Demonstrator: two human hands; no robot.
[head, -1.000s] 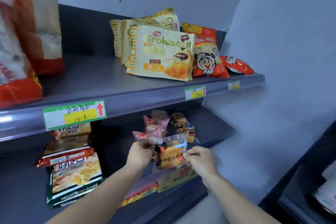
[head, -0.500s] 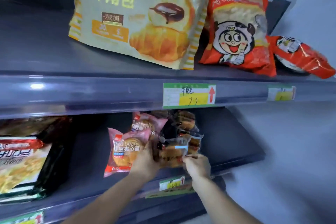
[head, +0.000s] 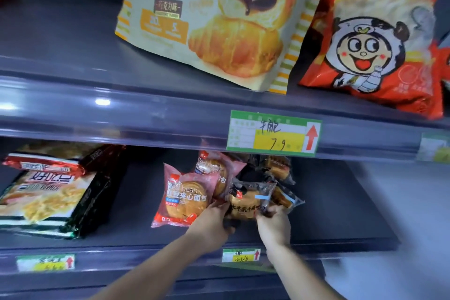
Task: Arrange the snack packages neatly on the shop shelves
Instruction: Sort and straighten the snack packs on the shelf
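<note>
Head-camera view into a dark grey shop shelving unit. On the lower shelf (head: 341, 214), near the middle of its front edge, I see the left hand (head: 211, 223) curled round the left edge of a clear bread packet (head: 248, 200), while the right hand (head: 274, 225) pinches its lower right corner. Both hands hold this one packet, which leans back against more clear packets (head: 277, 168) behind it. Just to its left, touching it, a pink red-bean packet (head: 185, 196) leans with a second pink packet (head: 214, 168) behind. Towards the shelf's left end lies a stack of flat packages (head: 48, 195). On the upper shelf (head: 73, 56), a large croissant bag (head: 207, 19) and a red cartoon bag (head: 372, 39) stand near the front edge, above a green price label (head: 274, 133). To do this step well, I would set the packet's bottom seam square to the front edge, label outward, directly in front of its like packets. I would part it slightly from the pink row so the two kinds do not overlap. The wrapper looks thin and slippery, so I judge that a light grip at the seams should spare the bread. I would release one hand at a time, in case the row slumps forward.
</note>
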